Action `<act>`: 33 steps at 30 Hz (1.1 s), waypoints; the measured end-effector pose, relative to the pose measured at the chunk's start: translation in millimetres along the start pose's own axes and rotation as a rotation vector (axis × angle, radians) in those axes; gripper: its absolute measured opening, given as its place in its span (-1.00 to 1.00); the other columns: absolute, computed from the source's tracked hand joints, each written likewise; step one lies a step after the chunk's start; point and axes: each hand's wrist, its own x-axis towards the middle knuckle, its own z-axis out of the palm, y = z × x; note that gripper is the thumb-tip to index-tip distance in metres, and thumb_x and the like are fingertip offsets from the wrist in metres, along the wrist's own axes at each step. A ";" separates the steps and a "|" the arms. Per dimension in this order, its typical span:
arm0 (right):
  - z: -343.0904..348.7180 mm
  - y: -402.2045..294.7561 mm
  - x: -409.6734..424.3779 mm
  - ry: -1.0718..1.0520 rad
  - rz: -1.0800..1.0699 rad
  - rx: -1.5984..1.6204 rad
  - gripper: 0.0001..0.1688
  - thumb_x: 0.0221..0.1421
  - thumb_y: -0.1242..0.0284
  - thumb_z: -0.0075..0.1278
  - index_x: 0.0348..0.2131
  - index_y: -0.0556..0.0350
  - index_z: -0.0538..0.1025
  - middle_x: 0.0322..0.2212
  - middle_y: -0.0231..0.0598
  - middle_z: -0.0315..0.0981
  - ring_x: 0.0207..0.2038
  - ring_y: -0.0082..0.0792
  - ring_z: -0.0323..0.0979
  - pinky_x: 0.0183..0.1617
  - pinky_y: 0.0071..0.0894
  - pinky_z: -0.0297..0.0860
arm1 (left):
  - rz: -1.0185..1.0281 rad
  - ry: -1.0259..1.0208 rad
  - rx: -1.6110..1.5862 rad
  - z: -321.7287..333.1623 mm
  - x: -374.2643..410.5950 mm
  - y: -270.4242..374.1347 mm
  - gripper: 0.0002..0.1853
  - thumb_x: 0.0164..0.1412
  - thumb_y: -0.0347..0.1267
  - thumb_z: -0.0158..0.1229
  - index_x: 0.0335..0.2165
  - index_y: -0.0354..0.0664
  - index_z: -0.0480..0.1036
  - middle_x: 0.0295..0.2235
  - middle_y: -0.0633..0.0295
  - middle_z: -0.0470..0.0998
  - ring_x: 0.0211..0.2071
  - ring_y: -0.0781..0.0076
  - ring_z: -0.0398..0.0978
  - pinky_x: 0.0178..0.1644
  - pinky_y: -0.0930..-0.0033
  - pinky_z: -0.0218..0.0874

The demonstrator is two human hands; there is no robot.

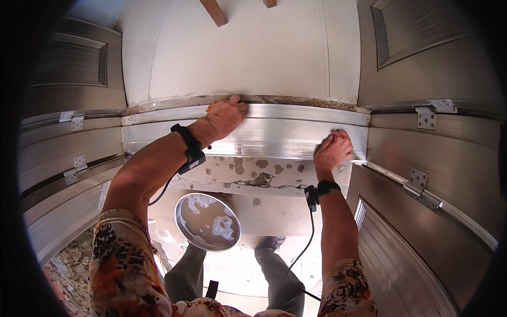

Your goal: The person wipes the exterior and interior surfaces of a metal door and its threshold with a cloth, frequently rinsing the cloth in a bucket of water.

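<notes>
My left hand [227,117] presses down on the upper ledge of a metal door sill [277,130], its fingers curled over a small orange thing [211,107], perhaps a cloth or sponge, mostly hidden beneath it. Farther right, my right hand [334,148] rests on the sill's lower face with its fingers folded in; nothing shows in it, though its palm side is hidden. Below the left hand, a round metal basin [208,222] holds murky water with patches of suds. Both wrists wear black straps with small cabled devices.
Metal door panels with hinges [426,117] flank both sides. Beyond the sill lies a pale floor [245,59] with a dirty edge and wooden legs [214,12] at the top. A cracked, water-spotted concrete step [285,186] lies below the sill. A cable hangs beside the right arm.
</notes>
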 end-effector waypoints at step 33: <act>2.6 2.0 -5.6 0.031 -0.100 -0.078 -0.76 0.10 0.39 -0.25 -0.20 -0.08 0.33 -0.10 -0.33 0.23 -0.03 -0.25 0.12 -0.03 -0.14 -0.06 | -0.234 -0.385 0.225 48.5 -129.6 -75.6 -0.91 -0.21 -0.39 0.14 -0.56 -0.01 0.48 -0.45 0.43 0.37 -0.26 0.38 0.28 -0.43 0.47 0.24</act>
